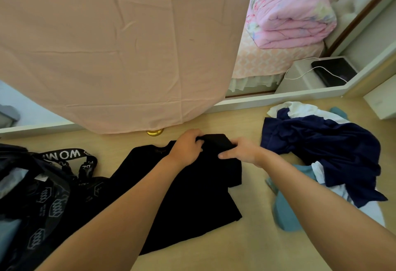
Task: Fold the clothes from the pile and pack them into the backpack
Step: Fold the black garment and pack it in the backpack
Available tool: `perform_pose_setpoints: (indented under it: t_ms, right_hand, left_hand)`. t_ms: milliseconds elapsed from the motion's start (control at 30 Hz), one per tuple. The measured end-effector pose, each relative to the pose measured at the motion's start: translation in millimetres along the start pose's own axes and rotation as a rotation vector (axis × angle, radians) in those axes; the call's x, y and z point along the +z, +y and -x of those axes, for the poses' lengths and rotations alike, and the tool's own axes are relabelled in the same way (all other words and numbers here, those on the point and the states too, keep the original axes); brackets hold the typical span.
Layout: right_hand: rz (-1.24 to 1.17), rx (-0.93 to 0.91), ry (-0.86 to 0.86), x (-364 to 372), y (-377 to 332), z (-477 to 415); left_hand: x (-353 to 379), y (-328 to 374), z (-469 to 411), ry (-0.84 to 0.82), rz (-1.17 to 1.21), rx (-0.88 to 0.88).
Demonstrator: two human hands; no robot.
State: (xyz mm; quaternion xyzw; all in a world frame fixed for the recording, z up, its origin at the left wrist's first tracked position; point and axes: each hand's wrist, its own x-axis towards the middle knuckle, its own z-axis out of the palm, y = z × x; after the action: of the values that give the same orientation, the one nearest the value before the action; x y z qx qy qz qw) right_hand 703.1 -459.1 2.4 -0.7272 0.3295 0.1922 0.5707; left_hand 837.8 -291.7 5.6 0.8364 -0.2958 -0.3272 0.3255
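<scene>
Two hands, our left (188,148) and right (242,152), clamp the top (182,202); slackening could let it unfold beneath them.

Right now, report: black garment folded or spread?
Partly folded: the black garment has its far end doubled over in the left hand and right hand; rest lies flat.

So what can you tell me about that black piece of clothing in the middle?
The black garment is plain, soft-looking dark cloth, spread mostly flat on the pale floor. Its far end is folded over into a thicker band, which the left hand and the right hand both grip, one at each side. Its left edge runs up against the backpack.
</scene>
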Motion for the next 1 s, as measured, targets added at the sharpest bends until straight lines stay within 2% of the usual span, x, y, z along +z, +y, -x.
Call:
perform_pose_setpoints:
  t_ms: [33,133,200,233,300,367,400,467,500,567,633,733,800,867,933,1000]
  right_hand:
    - [0.076,0.045,0.139,-4.9,4.8,0.8]
    - [0.519,0.188,0.664,-10.1,15.5,6.1]
    - [0.752,0.198,0.79,0.3,19.2,12.2]
    - [0.84,0.155,0.785,8.8,20.6,15.1]
    - [0.922,-0.065,0.697,30.2,27.9,18.5]
    - [0.896,-0.302,0.454,57.5,34.9,22.0]
    - [0.886,-0.36,0.295,71.0,37.4,23.4]
    - [0.925,-0.325,0.056,91.2,45.3,25.2]
    - [0.975,-0.281,0.023,95.3,51.1,25.1]
    - [1.037,-0.214,0.076,91.5,59.7,26.7]
    - [1.035,-0.152,0.172,81.6,61.8,30.1]
    - [1.074,-0.034,0.338,71.9,58.4,34.4]
    - [1.115,-0.045,0.428,75.4,51.8,37.7]
    - [1.073,-0.195,0.472,87.3,44.7,38.3]
    - [0.949,-0.385,0.415,108.3,31.0,35.8]
    - [0.841,-0.516,0.288,135.6,13.5,30.7]
  left_hand:
    - [2.7,-0.2,2.5,0.015,0.002,0.026]
    - [15.8,-4.4,18.6,-0.006,-0.039,0.105]
    - [24.7,-12.6,31.8,0.054,-0.253,0.158]
    - [27.9,-18.3,38.4,0.104,-0.384,0.185]
    - [33.3,-31.9,54.8,0.191,-0.597,0.185]
    - [38.3,-49.0,71.2,0.261,-0.768,0.081]
    - [39.7,-58.1,79.6,0.286,-0.824,0.007]
    - [38.2,-74.3,93.2,0.258,-0.849,-0.134]
    - [37.2,-82.6,98.0,0.202,-0.806,-0.187]
    - [35.4,-96.4,104.3,0.054,-0.706,-0.168]
    - [32.4,-96.8,110.1,-0.066,-0.556,-0.035]
    - [32.9,-84.9,117.4,-0.121,-0.194,0.052]
    - [35.0,-84.3,124.5,-0.004,-0.195,0.101]
    - [33.3,-96.9,132.1,0.219,-0.312,0.106]
    - [25.3,-117.0,143.2,0.374,-0.367,-0.032]
    - [16.6,-138.1,154.8,0.402,-0.38,-0.149]
